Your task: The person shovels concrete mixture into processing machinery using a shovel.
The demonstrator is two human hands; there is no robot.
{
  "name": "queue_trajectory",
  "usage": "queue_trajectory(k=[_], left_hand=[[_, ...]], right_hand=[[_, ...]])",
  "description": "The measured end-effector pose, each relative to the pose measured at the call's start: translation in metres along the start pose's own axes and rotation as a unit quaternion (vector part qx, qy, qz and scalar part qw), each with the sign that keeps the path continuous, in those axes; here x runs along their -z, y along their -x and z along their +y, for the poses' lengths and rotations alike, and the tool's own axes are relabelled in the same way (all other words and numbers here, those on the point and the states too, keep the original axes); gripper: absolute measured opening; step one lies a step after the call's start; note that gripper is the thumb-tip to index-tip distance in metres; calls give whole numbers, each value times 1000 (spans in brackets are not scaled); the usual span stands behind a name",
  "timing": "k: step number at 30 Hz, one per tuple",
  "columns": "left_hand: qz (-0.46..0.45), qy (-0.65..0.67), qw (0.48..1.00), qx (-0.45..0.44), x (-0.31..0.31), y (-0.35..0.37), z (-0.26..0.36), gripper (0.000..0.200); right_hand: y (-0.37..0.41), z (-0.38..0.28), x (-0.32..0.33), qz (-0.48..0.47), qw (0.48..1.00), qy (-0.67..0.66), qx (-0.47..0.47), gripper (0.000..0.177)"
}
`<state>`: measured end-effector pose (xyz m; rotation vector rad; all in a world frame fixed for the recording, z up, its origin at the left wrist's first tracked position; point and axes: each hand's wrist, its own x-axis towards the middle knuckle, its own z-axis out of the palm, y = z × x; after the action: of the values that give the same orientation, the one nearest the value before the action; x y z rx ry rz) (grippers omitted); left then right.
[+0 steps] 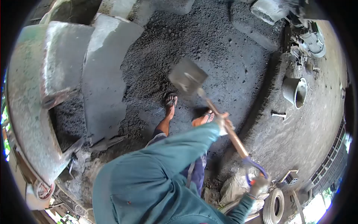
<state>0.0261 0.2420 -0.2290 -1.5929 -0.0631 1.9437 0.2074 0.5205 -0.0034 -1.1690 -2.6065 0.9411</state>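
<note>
A shovel (187,77) with a flat grey blade, a wooden shaft and a blue D-shaped handle slants across the middle of the view. My left hand (223,124) is closed around the shaft, partway down from the handle. At the upper end, my right hand (259,185) in a light glove grips the blue handle. The blade is slightly blurred and looks bare, over a spread of dark, crumbly gravel-like mix (160,48). Both of my sandalled feet (170,100) stand on the dark floor just behind the blade.
Grey slabs (108,74) lie to the left, beside a long pale panel (28,97). A low ridge runs along the right. Beyond it are a tilted bucket (294,89), a small pale tool (279,115) and a tyre (273,207). A pale block (269,10) lies at the top right.
</note>
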Motion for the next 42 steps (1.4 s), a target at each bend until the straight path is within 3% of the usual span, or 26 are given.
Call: queue_trajectory(k=[1, 3, 5, 6, 8, 9, 10, 11, 12, 13, 15, 17, 18, 19, 21, 22, 24, 25, 27, 31, 33, 35, 37, 39, 41, 42], left_hand=[[-52, 13, 997, 50, 0, -43, -9, 19], [-43, 48, 995, 82, -42, -58, -6, 26], [-57, 134, 986, 79, -57, -86, 37, 27], [-63, 170, 983, -10, -49, -103, 79, 23], [-30, -44, 990, -127, -11, -64, 211, 20], [-32, 20, 994, -99, 18, -59, 275, 18], [-68, 17, 989, -131, 67, -91, 336, 23], [-48, 62, 981, -175, 90, -102, 349, 17], [-2, 61, 980, -187, 90, -97, 344, 18], [51, 67, 978, -192, 95, -89, 322, 19], [106, 62, 972, -200, 100, -76, 296, 16], [128, 42, 971, -197, 121, -59, 265, 8], [117, 40, 978, -167, 150, -67, 260, 7], [120, 14, 973, -198, 165, -53, 246, 8], [85, -79, 961, -251, 186, -16, 213, 17], [131, -80, 960, -235, 200, -7, 205, 24], [195, -97, 943, -251, 189, 41, 178, 29], [150, -77, 953, -252, 208, 40, 180, 27], [186, -130, 934, -277, 144, 107, 147, 23], [38, -126, 941, -312, 28, 200, 117, 25], [-28, -145, 922, -358, -44, 241, 116, 25], [-102, -251, 863, -426, -106, 290, 116, 24], [-78, -323, 773, -541, -137, 320, 127, 19], [-89, -297, 792, -526, -125, 324, 139, 20], [-143, -218, 858, -443, -92, 310, 126, 22], [-157, -172, 888, -397, -65, 300, 120, 23]], right_hand=[[-11, -46, 11, -22, 992, -119, -34, 5], [-39, -141, -30, -4, 988, 96, -123, 6], [-78, -131, -89, -20, 998, 56, 8, 8], [-87, -135, -128, -102, 991, 82, 17, 12], [-85, -126, -257, -177, 983, 54, -5, 9], [-70, -111, -327, -191, 980, 45, -5, 10], [-45, -89, -373, -183, 982, 37, 32, 12], [-24, -80, -386, -145, 981, 68, 106, 11], [-13, -57, -385, -169, 985, -29, 23, 10], [-1, -51, -371, -201, 960, -141, -131, 8], [7, 11, -354, -180, 982, 43, 30, 10], [34, 27, -330, -195, 965, -92, -149, 15], [51, 26, -312, -201, 949, -138, -201, 15], [68, 22, -292, -199, 929, -189, -249, 16], [107, 50, -255, -211, 916, -222, -258, 14], [126, 56, -235, -204, 911, -242, -265, 14], [156, 53, -199, -175, 850, -302, -395, 16], [160, 33, -183, -147, 824, -293, -463, 16], [164, 30, -167, -137, 815, -273, -492, 15], [146, 10, -169, -173, 791, -367, -458, 12], [121, 6, -207, -181, 758, -459, -426, 9], [93, -21, -232, -299, 694, -472, -455, 11], [74, -45, -250, -437, 646, -428, -457, 14], [56, -19, -263, -446, 781, -354, -256, 15], [45, 39, -268, -436, 873, -207, -76, 13], [41, 28, -239, -402, 869, -249, -149, 13]])
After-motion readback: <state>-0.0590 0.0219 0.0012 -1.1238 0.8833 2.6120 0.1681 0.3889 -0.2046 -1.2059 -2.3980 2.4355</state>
